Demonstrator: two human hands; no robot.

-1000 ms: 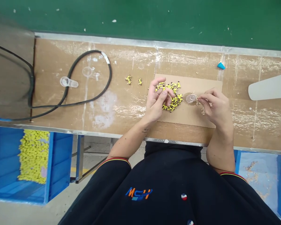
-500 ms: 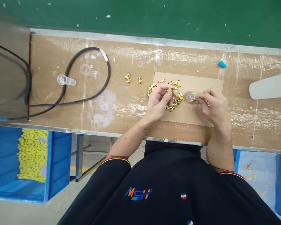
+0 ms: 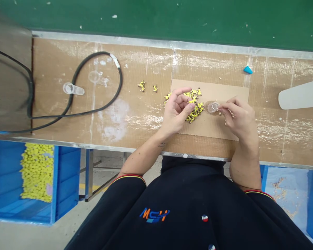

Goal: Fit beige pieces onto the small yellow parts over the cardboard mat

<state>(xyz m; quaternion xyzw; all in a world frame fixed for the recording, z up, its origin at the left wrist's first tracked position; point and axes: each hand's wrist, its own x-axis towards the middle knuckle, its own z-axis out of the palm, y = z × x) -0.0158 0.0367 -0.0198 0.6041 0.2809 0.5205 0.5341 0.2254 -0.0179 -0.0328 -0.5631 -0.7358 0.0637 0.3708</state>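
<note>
Beside the left fingers (image 3: 189, 108) lie small yellow-and-black pieces (image 3: 197, 110).

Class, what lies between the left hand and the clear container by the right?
The head view shows small yellow pieces on the cardboard between them.

Bright, even light; glare streaks across glossy tabletop (image 3: 146, 133); wide-angle bending toward edges; small details soft.

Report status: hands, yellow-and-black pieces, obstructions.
Left hand over yellow-and-black pieces, grip unclear. Right hand pinched, close by clear cup. Black cable apart from both hands.
</note>
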